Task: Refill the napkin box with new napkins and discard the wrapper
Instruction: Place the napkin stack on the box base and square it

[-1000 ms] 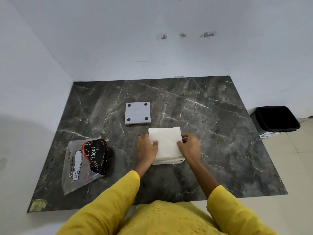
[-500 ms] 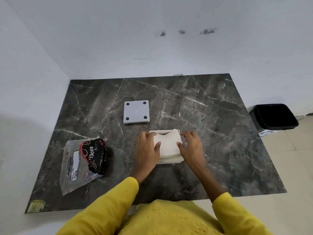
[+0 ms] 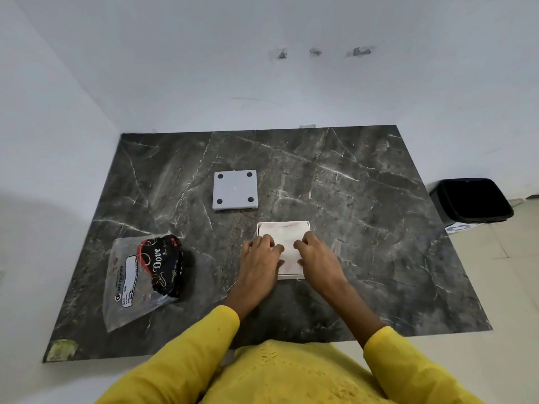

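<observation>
Napkins (image 3: 287,239) sit in your box (image 3: 308,223), both hands' (image 3: 261,259) (image 3: 316,258) grip flat, holding nothing; lid (image 3: 235,190) at 11, wrapper (image 3: 144,275) at 9 remain

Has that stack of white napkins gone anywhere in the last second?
Yes. The napkins, which stood well above the white box rim a second ago, have gone down into it, now level with the rim under both hands.

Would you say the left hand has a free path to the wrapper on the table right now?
Probably yes. The wrapper lies flat to the left of the left hand, with only bare table between them, though that hand now presses on the napkins.
</observation>
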